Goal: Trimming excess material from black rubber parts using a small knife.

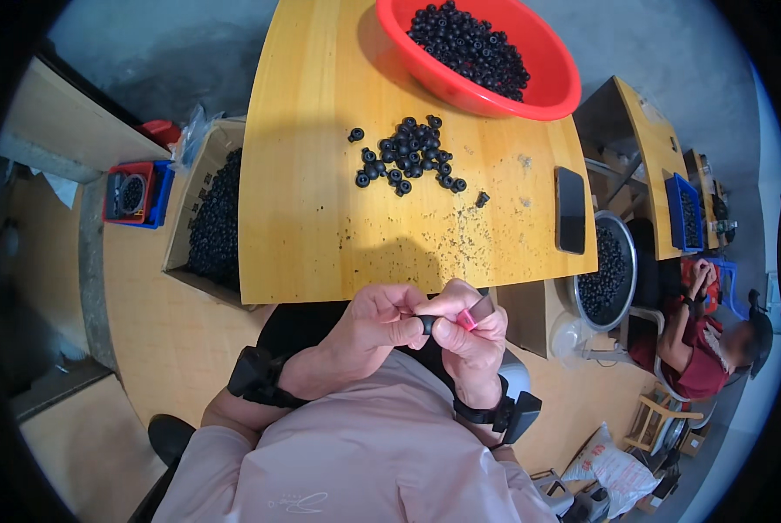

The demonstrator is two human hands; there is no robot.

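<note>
1. While you sit at the smooth yellow wooden table (320, 218), a glossy red plastic basin (547, 78) holds round black rubber parts.
2. Your left hand (373, 327) and right hand (473, 336) pinch one small black rubber part (426, 324) together, below the table edge.

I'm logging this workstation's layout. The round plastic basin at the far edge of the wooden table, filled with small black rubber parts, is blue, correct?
Not quite. The head view shows the round plastic basin is red, not blue. The rest holds: it sits at the far edge of the wooden table and is filled with small black rubber parts.
</note>
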